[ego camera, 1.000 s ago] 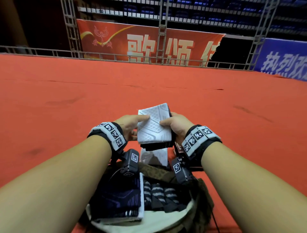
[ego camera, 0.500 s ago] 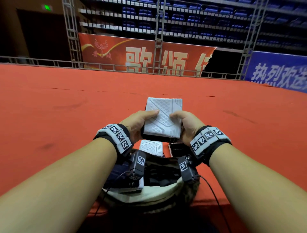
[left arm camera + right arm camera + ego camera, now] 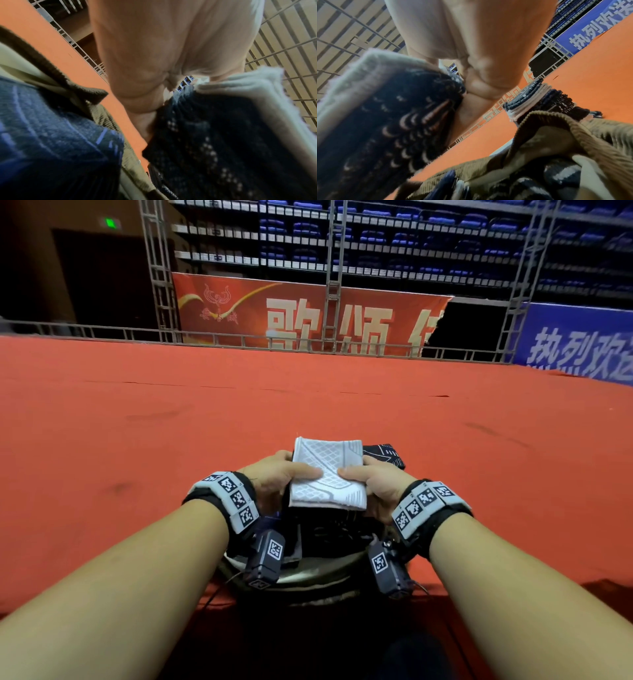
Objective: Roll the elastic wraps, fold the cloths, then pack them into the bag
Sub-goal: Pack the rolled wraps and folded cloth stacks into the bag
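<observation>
In the head view, the left hand (image 3: pixel 274 479) and the right hand (image 3: pixel 375 482) grip a folded stack of cloths (image 3: pixel 327 474) between them, thumbs pressed on its grey-white top layer and fingers curled under the dark layers below. The stack hangs just above the open mouth of the bag (image 3: pixel 308 577), which sits on the red-covered bench (image 3: pixel 137 440) at its near edge; dark folded fabric fills the bag's opening, though the wrists hide much of it. A second pile of dark cloths (image 3: pixel 387 455) lies on the bench just beyond the right hand. In the left wrist view, the fingers (image 3: pixel 137 88) clamp the stack's edge (image 3: pixel 223 128), pale cloth on top and dark patterned cloth beneath, while a blue knitted cloth (image 3: pixel 51 128) lies inside the brown ribbed rim of the bag (image 3: pixel 56 75). In the right wrist view, the fingers (image 3: pixel 479 88) hold the same stack (image 3: pixel 385 115) from its other side; the bag's ribbed rim (image 3: pixel 573 128) stands open below, with dark and white striped rolls (image 3: pixel 556 180) inside, and the spare pile (image 3: pixel 530 97) rests on the bench behind it.
</observation>
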A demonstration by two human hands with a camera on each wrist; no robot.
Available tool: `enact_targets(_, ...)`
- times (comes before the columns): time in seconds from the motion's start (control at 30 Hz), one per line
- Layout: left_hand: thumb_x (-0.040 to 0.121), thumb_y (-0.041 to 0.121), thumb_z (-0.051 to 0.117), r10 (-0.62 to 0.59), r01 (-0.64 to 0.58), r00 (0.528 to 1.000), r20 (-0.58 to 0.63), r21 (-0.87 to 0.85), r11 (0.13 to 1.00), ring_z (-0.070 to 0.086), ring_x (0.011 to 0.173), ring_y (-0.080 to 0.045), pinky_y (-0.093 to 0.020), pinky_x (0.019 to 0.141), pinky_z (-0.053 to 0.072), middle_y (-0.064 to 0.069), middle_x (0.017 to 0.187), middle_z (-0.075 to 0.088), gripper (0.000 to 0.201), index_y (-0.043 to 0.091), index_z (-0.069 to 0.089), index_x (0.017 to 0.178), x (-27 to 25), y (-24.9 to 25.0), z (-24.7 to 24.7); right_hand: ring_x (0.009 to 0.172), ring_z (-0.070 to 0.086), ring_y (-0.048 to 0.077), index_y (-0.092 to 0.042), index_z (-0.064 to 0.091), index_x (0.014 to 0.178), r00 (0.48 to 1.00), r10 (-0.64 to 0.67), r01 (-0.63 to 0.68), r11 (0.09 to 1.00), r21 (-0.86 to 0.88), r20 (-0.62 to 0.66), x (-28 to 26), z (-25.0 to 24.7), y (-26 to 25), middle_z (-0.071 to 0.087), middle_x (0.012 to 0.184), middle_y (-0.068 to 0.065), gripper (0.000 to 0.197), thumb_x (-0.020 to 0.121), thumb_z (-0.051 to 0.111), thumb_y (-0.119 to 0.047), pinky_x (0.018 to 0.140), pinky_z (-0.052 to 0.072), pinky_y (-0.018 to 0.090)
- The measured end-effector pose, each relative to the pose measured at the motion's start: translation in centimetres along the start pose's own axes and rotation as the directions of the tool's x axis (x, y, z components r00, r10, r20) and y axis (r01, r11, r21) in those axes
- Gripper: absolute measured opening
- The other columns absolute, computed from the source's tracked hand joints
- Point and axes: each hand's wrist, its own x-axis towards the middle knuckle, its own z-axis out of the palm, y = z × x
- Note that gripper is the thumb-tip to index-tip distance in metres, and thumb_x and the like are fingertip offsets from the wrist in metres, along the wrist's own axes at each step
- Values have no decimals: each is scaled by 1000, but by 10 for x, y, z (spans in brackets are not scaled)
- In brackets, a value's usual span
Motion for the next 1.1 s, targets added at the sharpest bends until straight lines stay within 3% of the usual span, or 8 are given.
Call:
enact_targets(0.23,81,3,81,46,-44,997,-68,35,998,70,105,-43,-63,93,54,-24,119,68,54,10,51,124,-7,-5,8,80,69,29,-1,65,123,997,59,-62,994,-87,-41,1,0,1,74,101,17,33,98,63,-21,80,59,43)
enact_targets(0.33,73,6,85,65,-61,993,-98,43,997,70,102,-44,-66,91,54,-24,118,69,61,13,51,123,-6,-5,6,55,63,19,-6,66,109,984,51,-66,994,-87,-171,6,-10,1,70,72,7,47,103,47,-48,49,53,28)
enact_targets(0.4,70,8,85,62,-54,988,-142,60,997,71,99,-44,-66,89,55,-23,115,70,60,15,52,120,-4,-5,0,53,53,13,-4,65,117,967,-7,-56,969,-242,-254,13,-24,5,67,72,3,47,104,45,-45,48,40,24)
enact_targets(0.53,70,9,85,38,-21,976,-214,80,997,73,96,-42,-64,85,57,-22,114,69,59,15,51,118,-2,-12,-10,77,66,19,-13,77,101,976,-112,-88,580,-810,-187,13,-41,21,75,94,7,33,80,75,-37,72,53,26)
enact_targets(0.6,74,7,84,39,-22,975,-219,79,997,73,97,-41,-62,86,57,-21,114,69,58,12,50,120,-1,-14,-10,87,69,21,-20,78,93,979,-78,-146,373,-917,-187,10,-42,28,75,91,0,31,71,76,-42,84,56,28)
enact_targets(0.7,83,1,77,29,-20,976,-217,44,999,73,97,-40,-62,87,57,-22,113,69,50,9,49,123,-1,-15,-7,87,67,18,-28,75,81,973,-81,-194,227,-954,-217,18,-46,37,73,85,-9,12,73,71,-36,99,50,44)
enact_targets(0.87,86,1,71,-42,54,984,-174,68,996,70,102,-45,-65,92,53,-25,108,72,34,0,59,117,1,-12,1,92,64,25,-22,64,77,944,-225,-152,354,-923,-241,27,-52,37,69,90,1,20,95,60,-31,89,51,35)
enact_targets(1.1,91,7,64,-249,242,968,32,145,959,65,115,-42,-55,101,51,-23,117,71,30,-6,69,119,4,-16,21,84,61,22,-17,66,86,886,-362,-33,575,-817,-290,37,-59,37,67,85,-2,15,96,56,-24,68,40,30)
